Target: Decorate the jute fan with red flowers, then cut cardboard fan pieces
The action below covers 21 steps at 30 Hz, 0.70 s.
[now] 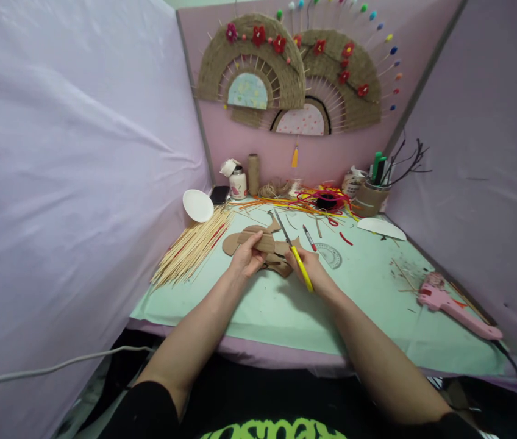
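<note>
My left hand point(248, 256) is closed on a brown cardboard piece point(265, 242), thumb on top, held over the table's middle. More cut cardboard point(232, 244) lies under and around it, partly hidden by my hands. Yellow-handled scissors point(302, 268) are in my right hand point(306, 263), with the blades pointing up and away, just right of the held piece. The blades look close together and apart from the cardboard. Beyond my right hand lie a marker point(309, 238) and a clear protractor point(328, 256).
Thin wooden sticks point(189, 250) are heaped at left beside a white bowl-like piece point(198, 205). A pink glue gun point(457, 308) with a cord lies at right. Tangled coloured cords point(322, 198), a jar point(238, 183) and a pen holder point(370, 198) line the back, below fan-shaped decorations point(253, 61).
</note>
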### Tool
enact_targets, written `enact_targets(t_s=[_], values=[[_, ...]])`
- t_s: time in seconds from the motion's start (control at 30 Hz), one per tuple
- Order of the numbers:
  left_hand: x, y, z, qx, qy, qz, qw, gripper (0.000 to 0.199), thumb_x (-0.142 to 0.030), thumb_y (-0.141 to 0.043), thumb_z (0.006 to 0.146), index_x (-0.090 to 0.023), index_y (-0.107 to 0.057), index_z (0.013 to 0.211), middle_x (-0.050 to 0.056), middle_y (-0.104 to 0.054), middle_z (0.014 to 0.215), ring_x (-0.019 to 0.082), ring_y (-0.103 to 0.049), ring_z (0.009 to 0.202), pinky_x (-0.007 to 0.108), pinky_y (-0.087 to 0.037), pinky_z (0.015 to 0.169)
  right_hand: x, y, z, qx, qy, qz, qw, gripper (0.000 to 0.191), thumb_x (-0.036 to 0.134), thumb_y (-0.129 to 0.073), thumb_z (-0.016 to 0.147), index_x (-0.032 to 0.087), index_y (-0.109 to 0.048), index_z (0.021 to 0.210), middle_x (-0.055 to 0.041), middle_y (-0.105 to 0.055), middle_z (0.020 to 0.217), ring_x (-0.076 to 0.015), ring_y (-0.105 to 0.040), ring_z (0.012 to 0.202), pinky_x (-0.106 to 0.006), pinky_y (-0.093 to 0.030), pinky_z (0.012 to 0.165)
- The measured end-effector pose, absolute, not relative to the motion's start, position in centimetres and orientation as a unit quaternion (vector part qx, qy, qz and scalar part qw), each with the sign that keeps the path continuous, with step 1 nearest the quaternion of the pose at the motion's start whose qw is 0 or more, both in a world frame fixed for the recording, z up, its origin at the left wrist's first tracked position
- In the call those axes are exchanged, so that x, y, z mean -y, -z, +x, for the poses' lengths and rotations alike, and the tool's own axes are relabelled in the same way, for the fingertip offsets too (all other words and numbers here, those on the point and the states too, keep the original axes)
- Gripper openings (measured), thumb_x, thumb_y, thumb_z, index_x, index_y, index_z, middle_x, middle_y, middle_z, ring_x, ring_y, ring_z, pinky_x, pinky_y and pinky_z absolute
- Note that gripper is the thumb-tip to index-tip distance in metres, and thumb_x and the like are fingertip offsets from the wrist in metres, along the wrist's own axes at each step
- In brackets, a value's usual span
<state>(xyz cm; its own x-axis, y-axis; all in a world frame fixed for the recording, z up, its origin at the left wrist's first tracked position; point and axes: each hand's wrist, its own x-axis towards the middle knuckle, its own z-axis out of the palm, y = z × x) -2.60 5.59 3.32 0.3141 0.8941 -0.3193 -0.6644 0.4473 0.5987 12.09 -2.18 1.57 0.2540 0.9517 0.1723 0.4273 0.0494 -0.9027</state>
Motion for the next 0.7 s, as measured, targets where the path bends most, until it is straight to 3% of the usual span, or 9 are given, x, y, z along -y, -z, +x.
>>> enact_targets(t_s=[0.13, 0.43, 0.57, 0.7], values=[[-5.4, -3.8, -2.8, -0.318, -0.491, 0.170, 0.793, 0.010, -0.018, -0.059, 0.086, -0.015, -0.065, 0.093, 0.006, -0.071, 0.083, 0.017, -0.068, 0.086, 0.023, -0.056, 0.072, 2.6, -2.1, 11.8, 0.534, -0.302, -0.623, 0.486, 0.046, 0.062, -0.058, 0.075, 0.021, -0.048, 0.057, 0.0011, -0.044, 0.049, -0.0130, -0.040, 0.050, -0.025, -0.031, 0.044], [-4.8, -4.0, -3.3, -0.205, -0.474, 0.244, 0.821, 0.045, -0.049, -0.048, 0.089, -0.013, -0.064, 0.111, 0.014, -0.070, 0.108, 0.024, -0.064, 0.107, 0.034, -0.054, 0.087, 2.7, -1.9, 11.4, 0.474, -0.397, -0.572, 0.539, 0.043, 0.060, -0.064, 0.075, 0.021, -0.047, 0.066, 0.0042, -0.046, 0.047, -0.0090, -0.037, 0.038, -0.024, -0.028, 0.037], [-4.2, -4.1, -3.0, -0.166, -0.441, 0.281, 0.836, 0.044, -0.046, -0.043, 0.093, -0.016, -0.061, 0.120, 0.012, -0.069, 0.112, 0.024, -0.063, 0.109, 0.035, -0.052, 0.087, 2.2, -1.7, 11.5, 0.422, -0.442, -0.514, 0.602, 0.041, 0.051, -0.076, 0.064, 0.021, -0.048, 0.071, 0.0026, -0.057, 0.054, -0.0093, -0.043, 0.040, -0.024, -0.033, 0.039], [-3.7, -4.2, -2.8, -0.173, -0.426, 0.305, 0.834, 0.043, -0.042, -0.036, 0.097, -0.019, -0.057, 0.127, 0.010, -0.068, 0.113, 0.022, -0.064, 0.103, 0.034, -0.052, 0.084, 1.6, -1.4, 12.0, 0.382, -0.442, -0.483, 0.652, 0.039, 0.041, -0.080, 0.059, 0.021, -0.048, 0.069, 0.0034, -0.058, 0.053, -0.0105, -0.047, 0.041, -0.024, -0.037, 0.041]])
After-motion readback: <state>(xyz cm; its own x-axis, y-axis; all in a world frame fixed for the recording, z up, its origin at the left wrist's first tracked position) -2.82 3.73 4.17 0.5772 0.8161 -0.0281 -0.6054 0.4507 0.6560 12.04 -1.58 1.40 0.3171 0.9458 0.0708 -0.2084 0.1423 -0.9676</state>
